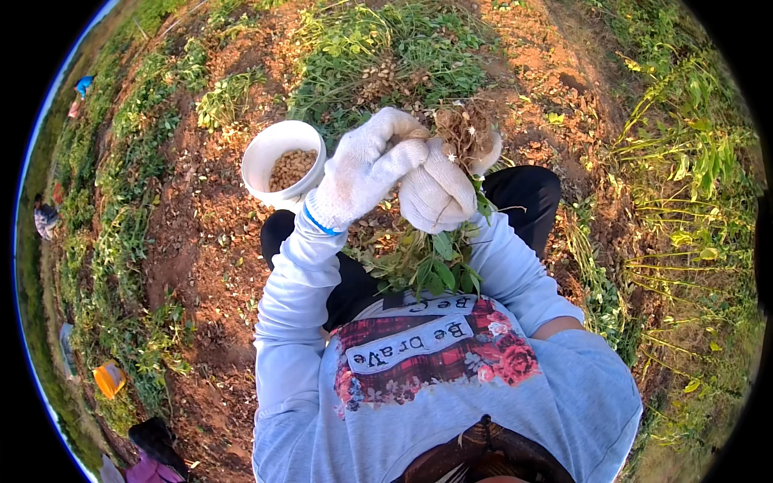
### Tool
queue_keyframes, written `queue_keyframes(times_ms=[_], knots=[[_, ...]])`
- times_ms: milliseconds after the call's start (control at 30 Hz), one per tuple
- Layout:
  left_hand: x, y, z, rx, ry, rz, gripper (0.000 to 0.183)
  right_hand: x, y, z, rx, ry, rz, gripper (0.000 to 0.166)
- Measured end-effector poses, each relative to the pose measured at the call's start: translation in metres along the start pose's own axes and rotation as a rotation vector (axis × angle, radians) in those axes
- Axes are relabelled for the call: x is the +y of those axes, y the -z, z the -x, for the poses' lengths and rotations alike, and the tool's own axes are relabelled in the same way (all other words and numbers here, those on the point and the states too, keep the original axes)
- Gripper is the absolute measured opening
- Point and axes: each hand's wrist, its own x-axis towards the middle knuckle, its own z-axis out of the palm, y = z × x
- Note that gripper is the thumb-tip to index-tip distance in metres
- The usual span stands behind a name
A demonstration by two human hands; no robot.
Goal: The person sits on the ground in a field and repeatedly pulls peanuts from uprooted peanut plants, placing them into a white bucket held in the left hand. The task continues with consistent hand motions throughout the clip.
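My right hand, in a white knitted glove, is closed around an uprooted peanut plant. Its tangled brown roots stick up above the fist, while the green leaves hang below towards my lap. Beside it, my left hand, gloved in white with a blue cuff edge, has its thumb and fingers pinched at the roots' left side. A brownish bit, apparently a peanut pod, shows at the fingertips, mostly hidden. A white bucket stands left of my left hand, with peanuts in its bottom.
Ahead lies a heap of pulled peanut plants with pods showing. Leafy rows run along the left, near a yellow container. Two people are far left; purple cloth shows lower left. Plants border the right.
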Motion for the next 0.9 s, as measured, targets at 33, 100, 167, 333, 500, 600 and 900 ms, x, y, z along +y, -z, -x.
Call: queue_keyframes(times_ms=[33, 100, 167, 333, 500, 600, 900], knots=[[-0.001, 0.002, 0.003, 0.062, -0.141, -0.199, 0.035, 0.001, 0.0, 0.002, 0.012, -0.008, -0.001, 0.066], [-0.002, 0.008, 0.009, 0.189, -0.426, -0.597, 0.032, 0.001, -0.01, 0.008, 0.149, -0.013, 0.075, 0.069], [0.001, 0.023, 0.017, 0.153, -0.355, -0.473, 0.028, 0.0, -0.015, 0.008, 0.185, -0.024, 0.117, 0.071], [0.0, 0.096, 0.051, 0.189, -0.121, 0.365, 0.037, -0.032, -0.011, 0.022, 0.357, 0.032, 0.432, 0.065], [-0.077, 0.178, 0.02, 0.517, -0.044, -0.484, 0.039, -0.044, -0.013, 0.006, 0.975, -0.277, 0.915, 0.045], [-0.088, 0.149, 0.009, 0.503, -0.104, -1.165, 0.043, -0.045, 0.012, 0.01, 1.148, -0.384, 1.244, 0.051], [-0.067, 0.025, -0.033, 0.393, 0.033, -0.139, 0.041, -0.04, 0.059, 0.01, 1.052, -0.969, 1.971, 0.109]])
